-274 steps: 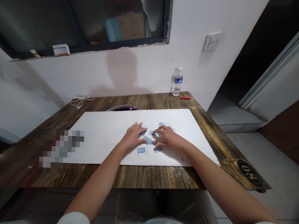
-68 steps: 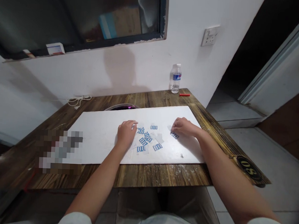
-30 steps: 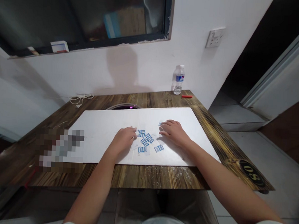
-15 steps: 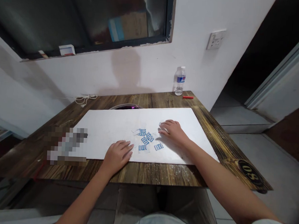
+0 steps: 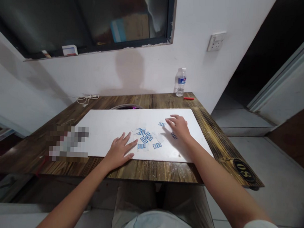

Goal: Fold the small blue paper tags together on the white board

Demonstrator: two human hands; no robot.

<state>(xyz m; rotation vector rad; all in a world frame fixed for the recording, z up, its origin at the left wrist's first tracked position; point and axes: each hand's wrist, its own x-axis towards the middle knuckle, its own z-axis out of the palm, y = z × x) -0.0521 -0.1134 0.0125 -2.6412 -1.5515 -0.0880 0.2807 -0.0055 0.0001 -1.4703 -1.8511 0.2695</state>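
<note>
At the bottom, the wearer's pale shirt [image 5: 159, 223] meets the near edge of a dark wooden table [image 5: 149, 171]. The left hand [image 5: 120, 149] lies over the near edge of a white board [image 5: 103, 125], its grip wide, fingers spread, holding nothing. Just beyond its fingertips is a loose, overlapping cluster of clear slips [image 5: 143, 139] printed with blue bars; another lies apart to the right. Farther up the board, the right hand [image 5: 178, 126] has a loose, half-bent grip with nothing visible in it. One slip lies just beside its fingertips and another beside its wrist. Separating and placing slips seems to be the step in hand. Lifting another would call for narrowing the grip to a fingertip pinch on one thin edge, without dragging its overlapping neighbours. Behind the board, a dish [image 5: 127, 105] is partly hidden; beyond are a cord [image 5: 87, 98], a red pen [image 5: 188, 98] and a water bottle [image 5: 181, 82] near the wall [image 5: 156, 70].
</note>
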